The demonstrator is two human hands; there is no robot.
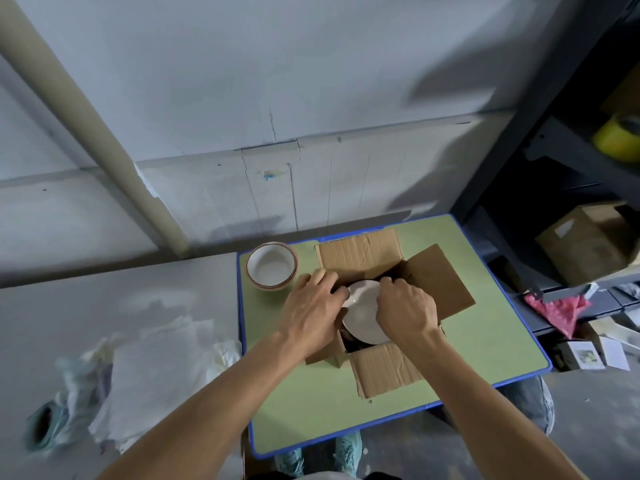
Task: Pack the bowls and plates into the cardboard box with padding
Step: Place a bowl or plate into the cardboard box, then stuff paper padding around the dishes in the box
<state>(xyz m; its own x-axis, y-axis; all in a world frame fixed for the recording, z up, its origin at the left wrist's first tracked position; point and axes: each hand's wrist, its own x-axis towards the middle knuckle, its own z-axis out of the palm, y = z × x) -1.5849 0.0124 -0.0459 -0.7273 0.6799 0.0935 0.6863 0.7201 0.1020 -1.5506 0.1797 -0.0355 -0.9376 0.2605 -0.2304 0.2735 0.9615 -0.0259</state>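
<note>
We hold the white plate [362,313] at the mouth of the cardboard box [440,282], tilted, with its near edge already below the flaps. Our left hand [311,306] curls its fingers round the plate's left rim, and our right hand [405,306] grips the right rim from above. The inside of the box is dark, so we cannot tell whether any padding lies under the plate. If there is none, setting it down risks china striking china or bare cardboard. The heap of white padding sheets [156,368] sits on the floor to the left, well apart from the box. The stacked bowls [272,266] stand on the green surface [311,403] just beside our left hand. A careless pull-back of that wrist could knock them toward the edge.
</note>
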